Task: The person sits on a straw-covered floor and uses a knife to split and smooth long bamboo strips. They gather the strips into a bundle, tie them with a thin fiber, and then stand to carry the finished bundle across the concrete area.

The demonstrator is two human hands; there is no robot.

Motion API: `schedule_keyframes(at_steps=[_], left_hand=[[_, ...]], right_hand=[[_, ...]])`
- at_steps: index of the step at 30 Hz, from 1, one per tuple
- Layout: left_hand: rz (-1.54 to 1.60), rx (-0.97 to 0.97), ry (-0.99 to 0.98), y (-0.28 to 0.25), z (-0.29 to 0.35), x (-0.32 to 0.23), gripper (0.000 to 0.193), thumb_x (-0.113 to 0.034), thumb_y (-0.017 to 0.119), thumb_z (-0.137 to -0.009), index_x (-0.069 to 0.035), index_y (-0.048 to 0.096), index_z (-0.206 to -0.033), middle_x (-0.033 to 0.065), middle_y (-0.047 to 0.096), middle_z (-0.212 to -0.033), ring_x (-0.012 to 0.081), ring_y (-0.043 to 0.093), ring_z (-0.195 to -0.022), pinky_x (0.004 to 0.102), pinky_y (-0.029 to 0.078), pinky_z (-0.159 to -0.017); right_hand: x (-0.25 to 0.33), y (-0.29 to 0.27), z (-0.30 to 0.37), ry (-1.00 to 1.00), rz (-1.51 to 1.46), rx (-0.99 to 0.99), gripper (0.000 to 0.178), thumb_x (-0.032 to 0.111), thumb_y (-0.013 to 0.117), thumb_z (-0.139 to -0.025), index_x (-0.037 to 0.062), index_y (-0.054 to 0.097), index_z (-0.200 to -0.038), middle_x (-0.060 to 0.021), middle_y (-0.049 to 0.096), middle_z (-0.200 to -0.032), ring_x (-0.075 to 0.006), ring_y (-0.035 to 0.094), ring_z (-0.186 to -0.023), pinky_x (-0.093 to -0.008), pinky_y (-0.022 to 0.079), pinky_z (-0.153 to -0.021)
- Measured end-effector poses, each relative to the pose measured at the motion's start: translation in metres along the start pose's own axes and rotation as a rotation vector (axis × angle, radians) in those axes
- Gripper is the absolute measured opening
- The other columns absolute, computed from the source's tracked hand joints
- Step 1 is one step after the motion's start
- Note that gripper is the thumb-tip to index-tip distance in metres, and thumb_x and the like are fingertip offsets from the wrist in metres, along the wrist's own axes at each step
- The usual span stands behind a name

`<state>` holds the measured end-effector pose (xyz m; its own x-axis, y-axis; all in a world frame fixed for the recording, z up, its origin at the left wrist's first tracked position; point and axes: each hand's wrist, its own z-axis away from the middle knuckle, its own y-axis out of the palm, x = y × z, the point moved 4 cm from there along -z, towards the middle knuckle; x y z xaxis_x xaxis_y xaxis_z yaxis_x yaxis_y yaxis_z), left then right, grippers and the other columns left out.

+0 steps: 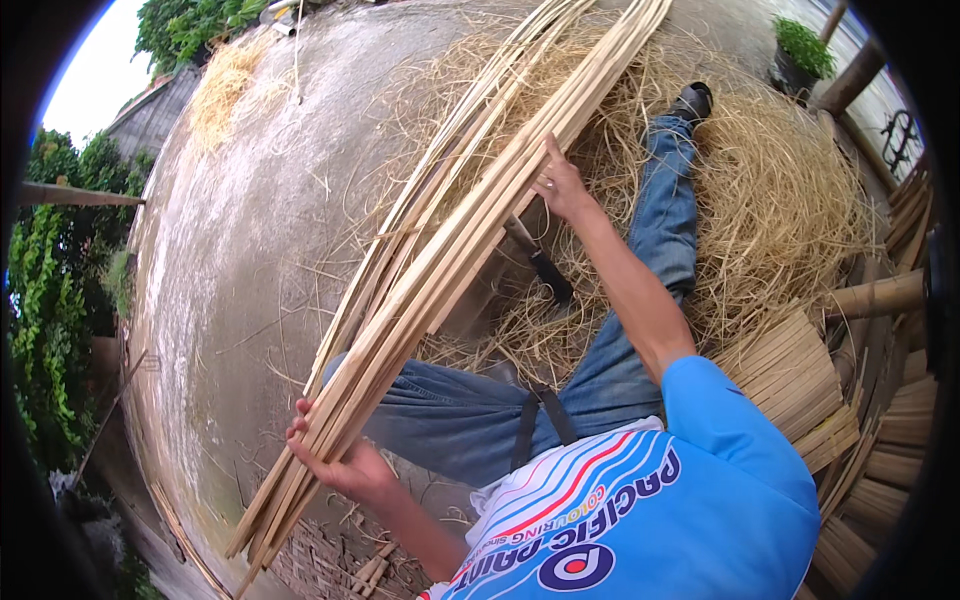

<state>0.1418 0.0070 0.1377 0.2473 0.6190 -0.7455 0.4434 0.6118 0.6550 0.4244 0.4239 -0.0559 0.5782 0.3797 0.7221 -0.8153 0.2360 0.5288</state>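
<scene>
A long bundle of pale split bamboo strips (pixel 452 255) slants across my lap, from the lower left up to the far right. Near its lower end my left hand (pixel 350 468) is wrapped round it, fingers on the outer side. Further up, my right hand (pixel 563 188) grips the bundle's right edge, thumb on top and the other fingers partly hidden beneath. More loose strips (pixel 422 190) lie just left of and behind the bundle. Below my right hand, a blade with a black handle (pixel 552 278) shows partly, its other end hidden by the bundle.
A heap of curly bamboo shavings (pixel 770 190) surrounds my outstretched right leg (pixel 668 190). Another small heap (pixel 225 95) lies far left on the concrete ground (pixel 240 250). Flat stacks of strips (pixel 785 375) and a bamboo pole (pixel 875 297) are at the right. A potted plant (pixel 803 50) stands far right.
</scene>
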Motion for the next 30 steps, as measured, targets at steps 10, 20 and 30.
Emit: schedule_keyframes(at_steps=[10,20,30], left_hand=[[-0.019,-0.199,-0.112,-0.049,0.019,0.03,0.03,-0.037,0.053,-0.105,-0.014,0.053,-0.125,0.0047,0.059,-0.126,0.0219,0.053,-0.129,0.0441,0.043,-0.114],[0.037,-0.152,-0.077,-0.054,0.018,0.036,0.032,-0.035,0.055,-0.104,-0.011,0.054,-0.126,0.0073,0.059,-0.128,0.0218,0.052,-0.13,0.043,0.04,-0.116],[0.071,-0.175,-0.089,-0.056,0.017,0.037,0.038,-0.039,0.059,-0.102,-0.012,0.05,-0.128,0.0071,0.059,-0.124,0.025,0.052,-0.129,0.0447,0.041,-0.115]], right_hand=[[-0.016,0.049,0.21,-0.87,0.896,0.537,0.024,0.023,0.071,-0.094,0.0033,0.071,-0.108,-0.0088,0.067,-0.1,-0.0193,0.064,-0.093,-0.0352,0.052,-0.082],[-0.063,0.118,0.289,-1.116,1.294,0.537,0.018,0.028,0.072,-0.09,0.0097,0.07,-0.092,-0.0045,0.065,-0.09,-0.0238,0.062,-0.086,-0.0433,0.038,-0.085],[-0.084,0.132,0.355,-1.022,0.892,1.107,0.018,0.024,0.076,-0.087,0.0076,0.07,-0.094,-0.0064,0.065,-0.089,-0.0263,0.062,-0.085,-0.0408,0.048,-0.078]])
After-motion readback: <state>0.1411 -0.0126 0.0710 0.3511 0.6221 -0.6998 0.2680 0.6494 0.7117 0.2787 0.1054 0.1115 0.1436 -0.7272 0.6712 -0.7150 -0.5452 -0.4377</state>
